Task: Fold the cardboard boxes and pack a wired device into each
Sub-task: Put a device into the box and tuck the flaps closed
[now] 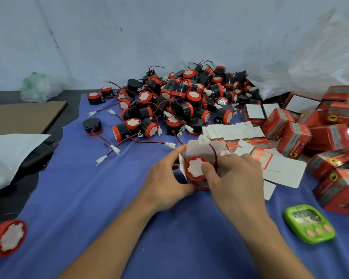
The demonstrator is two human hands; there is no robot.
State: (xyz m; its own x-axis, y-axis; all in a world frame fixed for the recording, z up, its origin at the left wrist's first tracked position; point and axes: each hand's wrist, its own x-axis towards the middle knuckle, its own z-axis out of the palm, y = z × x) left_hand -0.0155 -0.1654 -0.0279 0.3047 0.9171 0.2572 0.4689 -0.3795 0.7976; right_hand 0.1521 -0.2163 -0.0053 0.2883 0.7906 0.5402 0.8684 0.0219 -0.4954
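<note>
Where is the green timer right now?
In the head view, the green timer lies on the blue cloth at lower right, below the folded red boxes and right of the right hand.

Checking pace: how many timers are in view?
1: a green timer lies on the blue cloth at near right, below the red boxes. Others may be hidden under them.

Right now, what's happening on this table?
A person is mid-pack. The left hand grips an open cardboard box while the right hand pushes a wired device into it, thumb on its white face. Its wire loops over the top flap, not yet tucked in. A pile of loose devices lies behind, with flat boxes and folded red boxes to the right.
</note>
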